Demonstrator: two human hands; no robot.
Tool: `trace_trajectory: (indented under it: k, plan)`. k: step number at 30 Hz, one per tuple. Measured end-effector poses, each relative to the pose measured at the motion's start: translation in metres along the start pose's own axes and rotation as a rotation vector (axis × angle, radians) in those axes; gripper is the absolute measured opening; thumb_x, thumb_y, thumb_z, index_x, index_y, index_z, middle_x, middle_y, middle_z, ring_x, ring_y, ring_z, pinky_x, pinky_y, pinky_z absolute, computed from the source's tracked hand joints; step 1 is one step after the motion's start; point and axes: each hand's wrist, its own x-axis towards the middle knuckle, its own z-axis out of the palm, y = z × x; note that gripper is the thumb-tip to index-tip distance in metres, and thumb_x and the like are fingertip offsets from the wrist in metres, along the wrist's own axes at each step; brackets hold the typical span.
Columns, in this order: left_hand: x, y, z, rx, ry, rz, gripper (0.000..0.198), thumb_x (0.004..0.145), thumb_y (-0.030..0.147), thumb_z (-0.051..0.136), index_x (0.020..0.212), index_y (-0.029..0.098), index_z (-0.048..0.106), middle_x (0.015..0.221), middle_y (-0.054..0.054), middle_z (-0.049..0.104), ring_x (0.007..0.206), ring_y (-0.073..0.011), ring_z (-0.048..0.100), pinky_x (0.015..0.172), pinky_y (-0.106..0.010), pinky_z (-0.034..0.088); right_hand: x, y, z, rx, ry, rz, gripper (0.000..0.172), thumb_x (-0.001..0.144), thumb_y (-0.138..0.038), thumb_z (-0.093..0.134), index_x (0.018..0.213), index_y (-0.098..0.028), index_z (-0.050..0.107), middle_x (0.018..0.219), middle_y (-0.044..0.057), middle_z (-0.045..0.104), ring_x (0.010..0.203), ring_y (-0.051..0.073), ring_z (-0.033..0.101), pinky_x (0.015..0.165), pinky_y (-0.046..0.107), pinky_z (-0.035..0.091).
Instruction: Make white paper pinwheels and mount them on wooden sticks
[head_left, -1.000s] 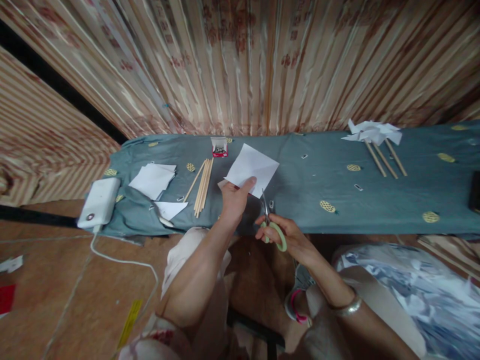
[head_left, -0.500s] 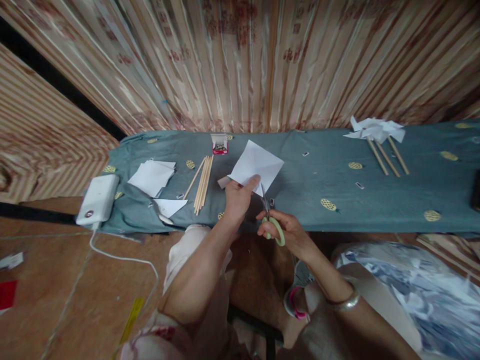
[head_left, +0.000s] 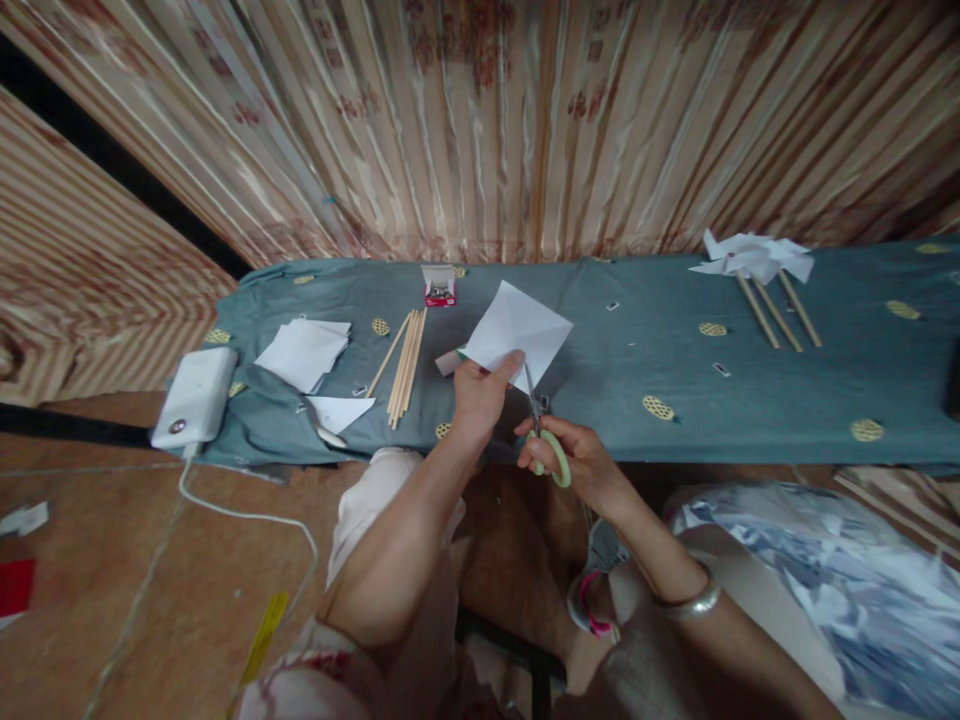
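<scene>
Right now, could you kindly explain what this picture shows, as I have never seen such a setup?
No machine here: the single picture comes from a camera worn on a person's head, looking down at their bare hands. The left hand pinches a sheet of white paper over a cloth-covered table. The right hand holds green-handled scissors, blades at the paper's lower edge. On the cloth lie wooden sticks, a pile of paper squares, a small red box and, far right, folded paper on sticks.

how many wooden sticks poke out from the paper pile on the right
3, lying side by side at the right end of the cloth, tops under the white folded paper: left stick, middle stick, right stick. More may hide beneath the paper.
</scene>
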Motion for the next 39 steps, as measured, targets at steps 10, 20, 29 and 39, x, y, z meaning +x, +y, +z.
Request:
trace_trajectory:
  k: [10, 20, 29, 39]
  plan:
    - [0.0006, -0.0011, -0.0005, 0.002, -0.001, -0.003, 0.02, 0.063, 0.03, 0.074, 0.072, 0.015, 0.064, 0.065, 0.0, 0.065, 0.057, -0.0124, 0.054, 0.056, -0.024, 0.042, -0.0002, 0.0016, 0.0002, 0.011, 0.008, -0.008, 0.041, 0.068, -0.053, 0.073, 0.088, -0.018, 0.063, 0.063, 0.0, 0.065, 0.056, 0.011, 0.054, 0.054, 0.024, 0.042]
    - [0.0007, -0.0002, -0.0034, 0.017, 0.0, -0.021, 0.013, 0.063, 0.026, 0.069, 0.069, 0.016, 0.063, 0.063, 0.001, 0.064, 0.055, -0.0122, 0.054, 0.056, -0.024, 0.042, 0.0001, 0.0012, 0.0002, 0.01, 0.021, -0.001, 0.038, 0.066, -0.048, 0.075, 0.087, -0.018, 0.063, 0.063, -0.001, 0.063, 0.058, 0.013, 0.057, 0.055, 0.025, 0.044]
    - [0.0008, 0.0024, -0.0027, 0.018, -0.001, -0.006, 0.013, 0.062, 0.025, 0.069, 0.07, 0.016, 0.064, 0.065, 0.0, 0.065, 0.058, -0.0128, 0.056, 0.06, -0.024, 0.044, 0.0009, 0.0012, 0.0004, 0.013, 0.046, 0.011, 0.039, 0.062, -0.046, 0.079, 0.084, -0.018, 0.064, 0.06, -0.002, 0.063, 0.054, 0.012, 0.056, 0.053, 0.025, 0.044]
    - [0.0026, 0.0007, -0.0044, 0.019, -0.002, 0.001, 0.012, 0.063, 0.025, 0.069, 0.069, 0.016, 0.063, 0.064, 0.0, 0.065, 0.059, -0.0136, 0.057, 0.062, -0.026, 0.045, 0.0012, 0.0025, 0.0022, 0.011, 0.093, 0.03, 0.04, 0.059, -0.048, 0.08, 0.083, -0.018, 0.066, 0.056, -0.002, 0.063, 0.051, 0.012, 0.057, 0.05, 0.025, 0.043]
